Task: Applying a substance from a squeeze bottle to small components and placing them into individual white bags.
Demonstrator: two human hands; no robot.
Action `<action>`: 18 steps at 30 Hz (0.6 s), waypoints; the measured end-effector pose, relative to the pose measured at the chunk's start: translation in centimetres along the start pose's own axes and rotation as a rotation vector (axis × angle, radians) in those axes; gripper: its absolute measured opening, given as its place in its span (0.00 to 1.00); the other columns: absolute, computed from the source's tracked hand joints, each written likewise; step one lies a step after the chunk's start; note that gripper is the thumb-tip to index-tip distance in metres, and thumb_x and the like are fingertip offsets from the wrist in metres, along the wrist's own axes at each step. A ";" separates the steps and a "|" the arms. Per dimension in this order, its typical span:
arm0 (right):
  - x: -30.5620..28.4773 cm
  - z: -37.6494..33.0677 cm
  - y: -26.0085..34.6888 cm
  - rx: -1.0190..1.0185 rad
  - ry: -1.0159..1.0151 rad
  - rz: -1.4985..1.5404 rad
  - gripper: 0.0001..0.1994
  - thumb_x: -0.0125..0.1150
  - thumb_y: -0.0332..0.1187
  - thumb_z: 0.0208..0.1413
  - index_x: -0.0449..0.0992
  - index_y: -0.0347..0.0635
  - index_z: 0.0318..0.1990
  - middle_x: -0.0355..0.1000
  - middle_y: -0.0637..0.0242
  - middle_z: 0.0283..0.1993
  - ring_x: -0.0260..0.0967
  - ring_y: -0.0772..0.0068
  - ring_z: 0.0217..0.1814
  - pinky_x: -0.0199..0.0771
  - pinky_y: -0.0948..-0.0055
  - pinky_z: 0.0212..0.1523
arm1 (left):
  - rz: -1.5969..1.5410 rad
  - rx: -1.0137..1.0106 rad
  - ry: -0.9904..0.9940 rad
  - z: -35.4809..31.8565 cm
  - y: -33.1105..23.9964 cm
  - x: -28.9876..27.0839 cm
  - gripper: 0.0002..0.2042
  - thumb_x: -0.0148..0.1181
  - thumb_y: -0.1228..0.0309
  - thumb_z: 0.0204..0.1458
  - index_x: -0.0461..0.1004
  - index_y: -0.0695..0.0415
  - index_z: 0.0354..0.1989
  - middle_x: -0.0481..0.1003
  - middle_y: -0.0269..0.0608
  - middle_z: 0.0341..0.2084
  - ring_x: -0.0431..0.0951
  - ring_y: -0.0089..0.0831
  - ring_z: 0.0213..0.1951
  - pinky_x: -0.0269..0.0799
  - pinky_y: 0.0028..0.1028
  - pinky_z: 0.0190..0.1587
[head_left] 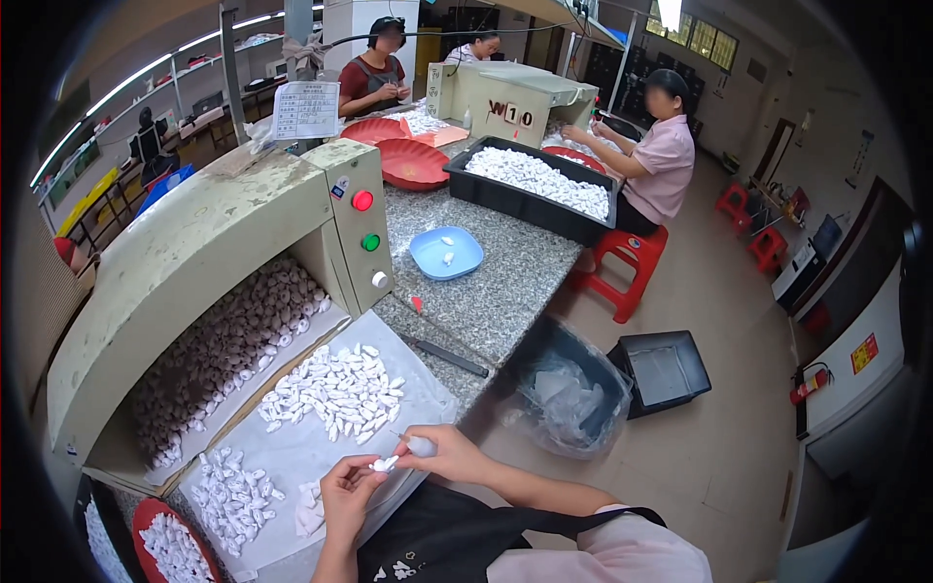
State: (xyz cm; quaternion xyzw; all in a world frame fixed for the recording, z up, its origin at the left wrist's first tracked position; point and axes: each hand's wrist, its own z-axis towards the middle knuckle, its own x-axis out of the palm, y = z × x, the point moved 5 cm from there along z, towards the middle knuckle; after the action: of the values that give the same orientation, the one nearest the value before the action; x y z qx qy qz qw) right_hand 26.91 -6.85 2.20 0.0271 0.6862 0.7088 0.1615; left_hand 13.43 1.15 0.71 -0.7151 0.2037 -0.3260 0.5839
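Near the front edge of the work surface, my left hand [352, 494] is closed, pinching a small white moulded piece [385, 464] at its fingertips. My right hand [442, 455] meets it there, closed around a small whitish squeeze bottle [421, 446] with what looks like a thin tip. Its fingers are close to the piece; I cannot tell whether they touch it. Beyond my hands, a pile of slender white pieces [335, 394] lies on a white sheet [420, 374]. Another pile of white pieces [231, 500] is to the left, beside a crumpled pale cloth [309, 509].
A cream arched machine [194, 228] at left houses rows of pieces [233, 355]. A blue dish [446, 274], a dark flat bar [449, 358] and a black tray [466, 189] occupy the granite table. A red tray [146, 512] is lower left. Three co-workers sit beyond; bins [666, 374] stand right.
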 end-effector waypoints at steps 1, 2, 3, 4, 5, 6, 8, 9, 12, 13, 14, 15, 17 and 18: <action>0.1 0.1 -0.1 0.027 0.024 0.009 0.09 0.59 0.31 0.44 0.71 0.38 0.34 0.69 0.69 0.28 0.64 0.82 0.29 0.63 0.81 0.32 | -0.018 0.001 0.003 0.0 0.1 0.0 0.11 0.57 0.85 0.39 0.69 0.67 0.33 0.72 0.38 0.25 0.71 0.19 0.28 0.65 0.15 0.33; 0.1 0.3 -0.3 0.029 0.028 0.008 0.09 0.59 0.31 0.44 0.71 0.38 0.34 0.69 0.69 0.28 0.64 0.82 0.29 0.63 0.81 0.32 | -0.035 0.003 0.005 0.0 0.1 -0.1 0.11 0.57 0.85 0.39 0.69 0.67 0.33 0.72 0.38 0.25 0.71 0.19 0.28 0.66 0.14 0.33; 0.2 0.4 -0.6 0.010 0.018 -0.010 0.10 0.59 0.31 0.43 0.71 0.38 0.33 0.69 0.68 0.29 0.64 0.82 0.30 0.63 0.81 0.34 | -0.038 -0.002 0.005 0.0 0.3 -0.1 0.11 0.57 0.85 0.39 0.69 0.67 0.33 0.72 0.38 0.25 0.71 0.19 0.28 0.66 0.14 0.33; 0.2 0.5 -0.8 -0.009 0.007 -0.029 0.10 0.59 0.31 0.43 0.71 0.38 0.33 0.69 0.68 0.29 0.64 0.81 0.31 0.63 0.81 0.35 | -0.032 0.001 0.006 0.0 0.3 -0.1 0.11 0.57 0.85 0.38 0.69 0.66 0.33 0.72 0.38 0.25 0.71 0.19 0.28 0.66 0.15 0.33; 0.3 0.5 -0.9 -0.029 -0.005 -0.047 0.10 0.59 0.31 0.43 0.70 0.38 0.33 0.69 0.68 0.29 0.64 0.81 0.33 0.62 0.80 0.36 | -0.026 0.005 0.008 0.1 0.3 -0.1 0.11 0.57 0.85 0.38 0.69 0.66 0.33 0.72 0.38 0.25 0.71 0.19 0.28 0.66 0.15 0.33; 0.5 0.4 -1.0 -0.025 -0.008 -0.047 0.10 0.59 0.31 0.43 0.70 0.38 0.33 0.69 0.68 0.29 0.64 0.81 0.33 0.62 0.80 0.36 | -0.019 0.009 0.011 0.1 0.3 -0.1 0.11 0.57 0.85 0.37 0.69 0.65 0.33 0.72 0.38 0.24 0.72 0.19 0.28 0.67 0.16 0.33; 0.7 0.5 -0.6 -0.048 -0.059 0.010 0.10 0.59 0.31 0.42 0.70 0.37 0.31 0.69 0.67 0.27 0.63 0.80 0.31 0.62 0.80 0.35 | -0.015 0.014 0.011 0.0 0.3 -0.1 0.11 0.57 0.85 0.37 0.69 0.65 0.33 0.72 0.37 0.24 0.72 0.19 0.28 0.67 0.15 0.33; 0.6 0.6 -0.5 -0.064 -0.082 0.037 0.10 0.59 0.31 0.42 0.70 0.36 0.31 0.69 0.66 0.26 0.63 0.80 0.30 0.62 0.80 0.34 | -0.009 0.022 0.008 0.0 0.3 -0.2 0.11 0.57 0.85 0.37 0.69 0.65 0.33 0.72 0.37 0.24 0.72 0.19 0.28 0.67 0.15 0.33; -0.1 0.4 -0.5 -0.107 -0.131 0.085 0.10 0.59 0.31 0.42 0.70 0.36 0.31 0.68 0.69 0.26 0.63 0.81 0.28 0.62 0.81 0.31 | 0.000 0.024 -0.016 0.1 0.6 -0.4 0.11 0.57 0.85 0.38 0.69 0.66 0.33 0.72 0.38 0.25 0.72 0.19 0.28 0.66 0.15 0.33; -0.1 0.1 -0.6 -0.118 -0.162 0.117 0.09 0.59 0.31 0.42 0.70 0.36 0.31 0.68 0.70 0.26 0.62 0.82 0.27 0.62 0.82 0.30 | 0.004 0.001 -0.031 -0.2 0.9 -0.8 0.11 0.57 0.85 0.38 0.69 0.66 0.33 0.72 0.38 0.25 0.71 0.19 0.28 0.66 0.15 0.33; -0.1 0.0 -0.7 -0.114 -0.165 0.129 0.09 0.59 0.31 0.42 0.70 0.36 0.31 0.68 0.70 0.26 0.62 0.82 0.27 0.62 0.82 0.30 | 0.007 -0.023 -0.048 -0.4 0.9 -1.1 0.11 0.57 0.84 0.39 0.69 0.67 0.34 0.72 0.38 0.25 0.71 0.19 0.28 0.66 0.15 0.34; -0.2 0.1 -1.3 -0.029 -0.139 0.189 0.09 0.59 0.31 0.43 0.70 0.36 0.31 0.67 0.71 0.25 0.62 0.83 0.27 0.61 0.83 0.28 | 0.016 -0.033 -0.050 -0.4 0.9 -1.5 0.11 0.57 0.84 0.39 0.69 0.67 0.34 0.72 0.38 0.25 0.71 0.19 0.28 0.66 0.15 0.34; 0.1 0.4 -2.5 0.145 -0.083 0.310 0.08 0.59 0.31 0.43 0.70 0.37 0.31 0.67 0.72 0.24 0.61 0.86 0.25 0.60 0.85 0.25 | 0.048 -0.036 -0.064 -0.2 0.5 -2.2 0.11 0.57 0.84 0.38 0.70 0.66 0.34 0.72 0.37 0.24 0.71 0.19 0.27 0.66 0.15 0.33; 0.3 0.4 -2.8 0.158 -0.082 0.318 0.08 0.59 0.31 0.43 0.70 0.37 0.31 0.67 0.72 0.24 0.61 0.86 0.25 0.60 0.85 0.25 | 0.058 -0.039 -0.072 -0.2 0.5 -2.2 0.11 0.57 0.84 0.38 0.70 0.65 0.34 0.72 0.37 0.23 0.71 0.19 0.27 0.66 0.15 0.33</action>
State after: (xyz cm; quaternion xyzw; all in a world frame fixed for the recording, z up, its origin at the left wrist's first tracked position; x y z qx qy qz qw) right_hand 27.29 -6.40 -0.55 0.1766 0.7196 0.6676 0.0727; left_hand 11.80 2.42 -0.24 -0.7314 0.2092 -0.2788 0.5861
